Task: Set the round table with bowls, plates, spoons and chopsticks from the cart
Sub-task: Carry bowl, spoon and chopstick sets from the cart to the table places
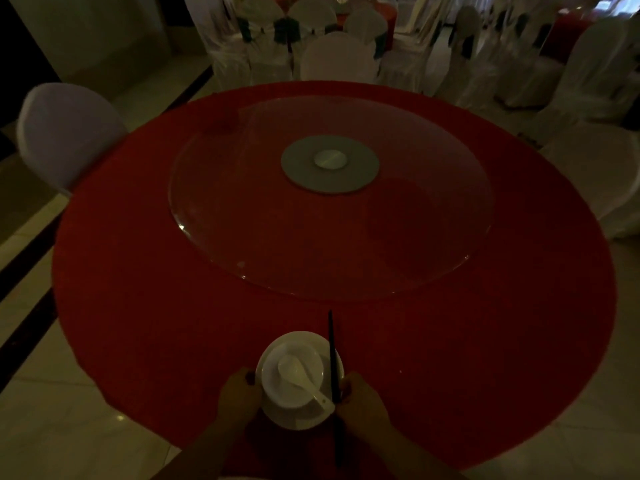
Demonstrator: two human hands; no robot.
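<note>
Placing one setting, the only one in view, at the near edge of the table (173, 323). The plate (298, 420) carries the bowl (268, 382) with the spoon (298, 374) inside, and the chopsticks (331, 351) lie along its right rim. The left hand (239, 396) curls on the plate's left rim. The right hand (360, 400) pinches the chopsticks, apparently aligning them. Next, probably: let go and fetch another set. The glass turntable (242, 220) lies well beyond and covered chairs (65, 133) ring the table; neither seems to obstruct.

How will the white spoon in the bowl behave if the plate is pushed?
The spoon lies loose in the bowl, handle propped over the rim, so it would probably slide or rattle. It looks like glazed ceramic: likely slippery, stiff and chippable.
</note>
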